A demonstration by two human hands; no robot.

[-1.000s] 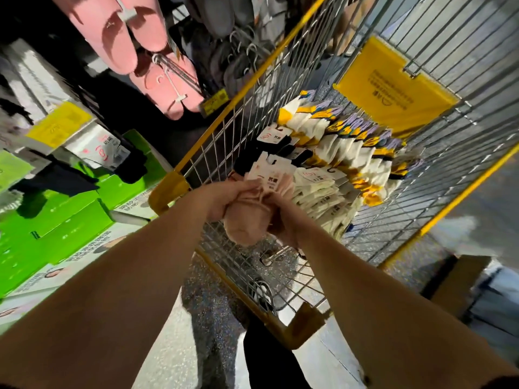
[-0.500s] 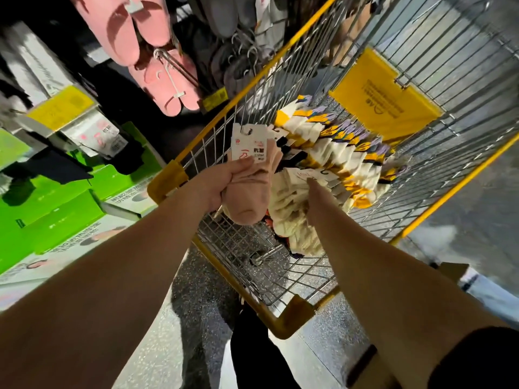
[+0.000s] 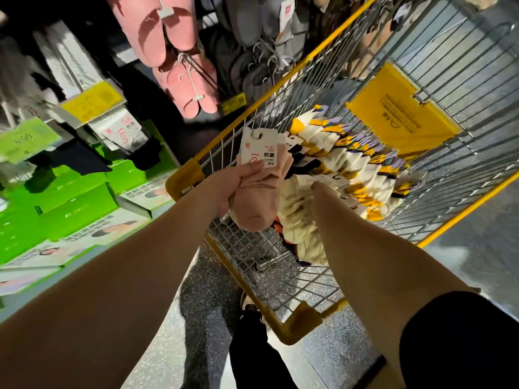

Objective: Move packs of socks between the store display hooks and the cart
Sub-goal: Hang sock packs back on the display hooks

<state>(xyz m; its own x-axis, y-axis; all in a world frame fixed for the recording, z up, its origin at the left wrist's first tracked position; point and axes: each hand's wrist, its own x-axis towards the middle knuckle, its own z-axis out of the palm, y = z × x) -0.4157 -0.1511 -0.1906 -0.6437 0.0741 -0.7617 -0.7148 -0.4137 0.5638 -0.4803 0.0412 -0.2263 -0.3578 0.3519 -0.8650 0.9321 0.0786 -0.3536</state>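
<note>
My left hand (image 3: pixel 234 186) grips a pink pack of socks (image 3: pixel 259 203) with a white card header, held above the near left corner of the yellow wire cart (image 3: pixel 182 178). My right hand (image 3: pixel 320 189) reaches down into the cart among cream sock packs (image 3: pixel 297 220); its fingers are hidden behind them. A row of white, yellow and purple sock packs (image 3: pixel 351 153) lies deeper in the cart. Display hooks (image 3: pixel 193 66) stick out from the shelf above.
Pink slippers (image 3: pixel 168 37) and grey slippers (image 3: pixel 252 21) hang on the display at the top. Green boxes (image 3: pixel 70 197) fill the shelf at the left. A yellow sign (image 3: pixel 401 119) hangs inside the cart's far wall. My leg and shoe (image 3: pixel 250 313) stand by the cart.
My left hand has lifted the pink pack up out of the cart and holds it alone. My right hand let go of it and dropped among the cream packs.
</note>
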